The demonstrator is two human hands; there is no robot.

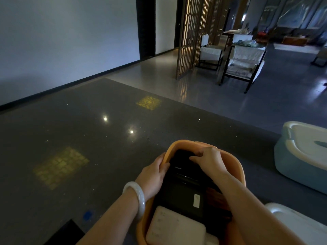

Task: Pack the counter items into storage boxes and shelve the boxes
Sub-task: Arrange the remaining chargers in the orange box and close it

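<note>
The orange storage box (237, 167) is kept on the dark tabletop (79, 138) directly beneath both hands, its open top facing up so that items can be lowered in from above. Its left rim is gripped by the left hand (154, 175), fingers curled over the edge, apparently to steady the box while the contents are arranged. The right hand (208, 160) is laid over the far end of a black device (182, 175) inside the box, with its fingers bent down onto the device's top edge; it is judged that the device is being pressed or nudged flat so that it sits below the rim, though whether it is pinched or only pushed cannot be told for certain. Nearer than the hands, a pale cream pad-like item (175, 227) is lodged in the box's near end, partly overlapping the black device. A white bangle (136, 197) is worn on the left wrist. To the right of the right hand, well apart, a blue-and-white lidded box (304, 156) is parked on the tabletop, and another white lid (297, 221) is seen just beside the right forearm, presumably awaiting shelving. Packing appears close to done for this box.
</note>
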